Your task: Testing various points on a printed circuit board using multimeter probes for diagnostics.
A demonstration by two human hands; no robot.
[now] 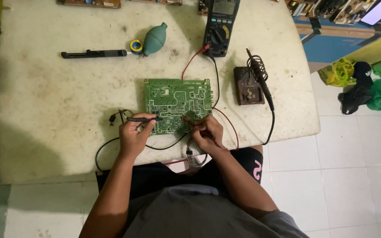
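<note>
**Head view: both probes on the circuit board**

Head camera looks straight down on a worn, stained tabletop (67,97) where a green circuit board (177,103) lies flat near the front edge, directly ahead of the person. The left hand (133,134) is closed around a black probe (144,118), held almost level, with its tip resting at the board's lower left edge. The right hand (208,132) pinches a red probe (189,122) like a pen, its tip touching the board's lower middle. A red lead (193,59) and a black lead (217,77) run from the top of the board area back to a multimeter (220,26) standing at the far edge of the tabletop; its screen is too small to read.

By the look of it, the step in hand is probing: two points on the board are being bridged while the meter sits ahead for a reading. The next move likely calls for steady tips, since the tracks are close together and a slip could touch a neighbouring point, and for a glance up at the meter without shifting either hand.

Just right of the board a soldering iron (261,79) rests in its coiled stand (248,86), well apart from both hands. At the far left lie a black solder sucker (93,53), a small solder reel (136,46) and a green rubber blower (155,39), all untouched.
</note>
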